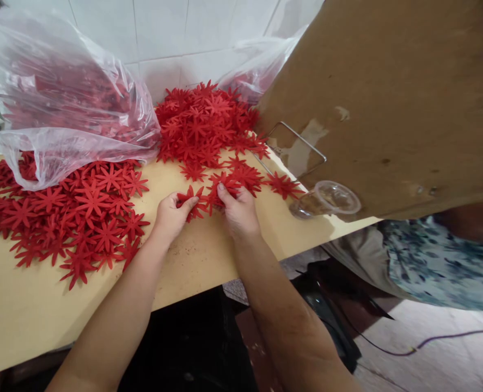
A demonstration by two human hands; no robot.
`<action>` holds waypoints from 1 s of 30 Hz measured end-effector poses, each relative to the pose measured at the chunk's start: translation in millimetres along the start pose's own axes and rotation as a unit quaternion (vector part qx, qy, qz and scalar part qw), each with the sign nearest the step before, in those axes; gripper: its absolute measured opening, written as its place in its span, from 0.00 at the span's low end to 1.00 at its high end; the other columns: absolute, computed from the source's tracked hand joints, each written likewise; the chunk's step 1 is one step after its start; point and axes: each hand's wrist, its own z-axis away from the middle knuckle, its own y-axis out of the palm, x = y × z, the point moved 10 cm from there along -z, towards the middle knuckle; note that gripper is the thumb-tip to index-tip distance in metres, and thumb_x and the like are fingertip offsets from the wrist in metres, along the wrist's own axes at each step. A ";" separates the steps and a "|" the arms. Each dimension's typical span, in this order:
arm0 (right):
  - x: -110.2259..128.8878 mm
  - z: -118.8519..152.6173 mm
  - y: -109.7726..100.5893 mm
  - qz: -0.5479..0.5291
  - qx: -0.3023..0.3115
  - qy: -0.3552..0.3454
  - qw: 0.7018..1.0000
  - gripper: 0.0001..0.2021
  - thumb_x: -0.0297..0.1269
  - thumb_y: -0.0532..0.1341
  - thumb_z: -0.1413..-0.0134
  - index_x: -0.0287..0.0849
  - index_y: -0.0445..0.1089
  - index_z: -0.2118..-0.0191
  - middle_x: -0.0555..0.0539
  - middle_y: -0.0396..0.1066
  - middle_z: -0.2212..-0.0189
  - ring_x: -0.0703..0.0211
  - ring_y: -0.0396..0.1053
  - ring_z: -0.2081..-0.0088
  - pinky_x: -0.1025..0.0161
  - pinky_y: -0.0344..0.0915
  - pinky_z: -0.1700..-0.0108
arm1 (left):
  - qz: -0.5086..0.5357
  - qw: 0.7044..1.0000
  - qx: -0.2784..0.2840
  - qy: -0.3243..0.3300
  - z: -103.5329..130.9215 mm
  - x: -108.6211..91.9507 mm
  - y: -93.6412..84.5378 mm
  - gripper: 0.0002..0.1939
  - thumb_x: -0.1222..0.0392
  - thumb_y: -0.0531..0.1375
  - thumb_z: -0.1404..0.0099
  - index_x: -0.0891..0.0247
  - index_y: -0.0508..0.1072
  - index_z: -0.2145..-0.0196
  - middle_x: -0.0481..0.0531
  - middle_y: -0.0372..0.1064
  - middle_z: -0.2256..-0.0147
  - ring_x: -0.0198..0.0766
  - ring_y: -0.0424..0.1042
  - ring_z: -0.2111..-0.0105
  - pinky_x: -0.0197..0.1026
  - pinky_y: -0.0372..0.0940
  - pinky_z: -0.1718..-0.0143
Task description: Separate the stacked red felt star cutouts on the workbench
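Note:
My left hand [171, 216] pinches a red flower-shaped cutout [197, 206] between thumb and fingers, just above the table. Close beside it, my right hand [241, 212] is closed on more red flower cutouts [220, 188], its thumb pressed on top; how many it holds I cannot tell. Beyond my hands rises a heap of the same cutouts [200, 122]. A second, wider pile [90, 209] spreads to the left of my left hand. One cutout [284, 185] lies apart on the right.
A clear plastic bag [73, 109] full of red cutouts stands at the back left, another bag [261, 60] behind the heap. A brown board [388, 109] leans over the right side, with a clear plastic cup [333, 198] and bent wire [302, 139] by it. The tan table [208, 267] ends below my wrists.

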 end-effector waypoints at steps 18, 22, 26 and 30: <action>3.0 1.6 3.1 -0.027 0.013 0.001 1.000 0.15 0.43 0.66 0.67 0.43 0.64 0.72 0.54 0.68 0.74 0.67 0.67 0.72 0.64 0.66 0.65 | 0.010 1.000 -0.011 0.004 -0.7 0.5 -1.8 0.12 0.57 0.63 0.53 0.65 0.62 0.79 0.41 0.58 0.85 0.24 0.55 0.85 0.31 0.53 0.81; 1.3 15.2 34.7 0.045 0.134 0.020 0.990 0.16 0.44 0.67 0.69 0.42 0.67 0.72 0.51 0.71 0.74 0.65 0.68 0.72 0.62 0.67 0.65 | 0.032 0.999 -0.019 0.000 -2.5 1.6 -3.6 0.09 0.61 0.62 0.52 0.66 0.64 0.77 0.43 0.61 0.82 0.26 0.59 0.81 0.32 0.57 0.76; -1.2 12.7 32.0 0.039 0.124 0.022 0.991 0.16 0.43 0.68 0.71 0.42 0.68 0.73 0.51 0.72 0.74 0.65 0.69 0.71 0.61 0.67 0.62 | 0.050 0.998 0.023 -0.007 -3.4 1.8 4.1 0.04 0.63 0.58 0.47 0.67 0.66 0.74 0.44 0.63 0.79 0.26 0.60 0.79 0.32 0.57 0.75; -1.5 4.7 14.4 0.019 0.051 0.013 0.998 0.15 0.40 0.68 0.73 0.42 0.67 0.74 0.53 0.71 0.75 0.66 0.68 0.72 0.61 0.67 0.60 | 0.047 0.997 0.056 -0.015 -0.1 -1.4 11.4 0.03 0.66 0.56 0.47 0.67 0.67 0.71 0.44 0.64 0.78 0.26 0.61 0.79 0.31 0.58 0.76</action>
